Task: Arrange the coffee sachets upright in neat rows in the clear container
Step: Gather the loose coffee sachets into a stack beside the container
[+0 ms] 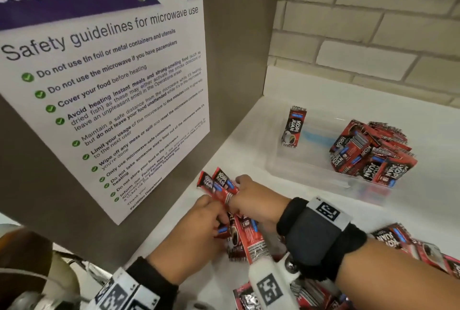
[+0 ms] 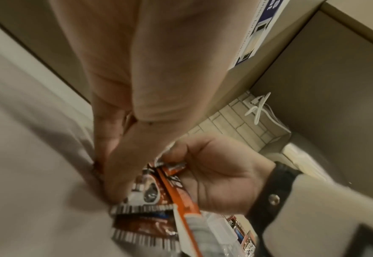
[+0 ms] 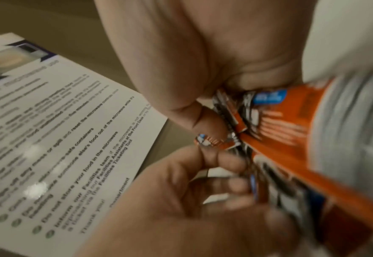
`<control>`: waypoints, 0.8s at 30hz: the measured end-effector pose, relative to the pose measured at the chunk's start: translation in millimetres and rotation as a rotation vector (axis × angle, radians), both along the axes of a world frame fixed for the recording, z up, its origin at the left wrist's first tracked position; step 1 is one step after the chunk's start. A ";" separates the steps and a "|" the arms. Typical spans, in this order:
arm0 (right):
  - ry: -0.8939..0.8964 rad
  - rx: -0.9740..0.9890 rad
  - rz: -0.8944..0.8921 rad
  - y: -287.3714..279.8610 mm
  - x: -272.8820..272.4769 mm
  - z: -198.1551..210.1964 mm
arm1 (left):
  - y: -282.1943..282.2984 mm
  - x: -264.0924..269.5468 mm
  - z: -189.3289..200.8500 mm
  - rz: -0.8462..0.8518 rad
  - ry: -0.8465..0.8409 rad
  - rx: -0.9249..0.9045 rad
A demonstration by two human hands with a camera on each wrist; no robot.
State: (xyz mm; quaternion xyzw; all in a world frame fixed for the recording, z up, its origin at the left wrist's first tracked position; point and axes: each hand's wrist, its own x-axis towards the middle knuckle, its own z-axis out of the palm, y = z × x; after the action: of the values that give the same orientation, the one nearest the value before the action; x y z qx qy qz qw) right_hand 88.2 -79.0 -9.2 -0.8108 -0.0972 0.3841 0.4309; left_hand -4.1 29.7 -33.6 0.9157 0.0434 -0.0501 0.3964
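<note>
Lower centre of frame: both hands, left hand (image 1: 199,225) and right hand (image 1: 251,200), clamp curled fingers around a bundle of coffee sachets (image 1: 225,191).

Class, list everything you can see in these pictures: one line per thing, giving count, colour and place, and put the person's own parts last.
clear container: one, transparent, on the white counter at right.
lone sachet: one, red and black, upright at the container's left end.
sachet heap: many, red and black, jumbled at the container's right end.
loose sachets: several, on the counter nearest the camera.
held sachets: a few, between both hands.
poster: one, white and purple, on the grey panel at left.
tile wall: cream, behind.
left hand: grips held sachets.
right hand: grips held sachets.
</note>
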 end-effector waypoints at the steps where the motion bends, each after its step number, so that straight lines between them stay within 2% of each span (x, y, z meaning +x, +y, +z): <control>1: 0.022 0.031 -0.032 0.4 -2.2 -0.6 | -2.2 1.0 -0.2 0.017 -0.007 -0.034; 5: 0.024 0.193 -0.054 -8.8 -2.4 -3.1 | -1.5 4.2 -4.1 0.045 -0.027 -0.196; 9: -0.121 0.312 -0.155 -27.5 8.1 0.2 | -2.0 9.5 7.4 0.070 -0.161 -0.401; 12: -0.247 0.458 -0.211 -36.4 16.7 10.1 | -4.3 23.1 16.8 0.148 -0.289 -0.437; 14: -0.341 0.528 -0.215 -40.3 19.5 17.6 | -9.9 34.1 21.7 0.113 -0.298 -0.463; 17: -0.350 0.625 -0.270 -44.5 20.0 18.3 | -24.0 48.4 25.4 0.015 -0.288 -0.486; 24: -0.239 0.523 -0.143 -58.4 13.2 -8.0 | -50.0 62.3 7.6 -0.085 -0.192 -0.471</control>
State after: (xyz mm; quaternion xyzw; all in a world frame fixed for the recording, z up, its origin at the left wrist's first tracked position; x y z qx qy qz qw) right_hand 101.4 -137.4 -17.2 -0.7166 -0.1854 0.2166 0.6366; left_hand 58.3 -20.3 -26.0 0.7996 -0.0459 0.0118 0.5986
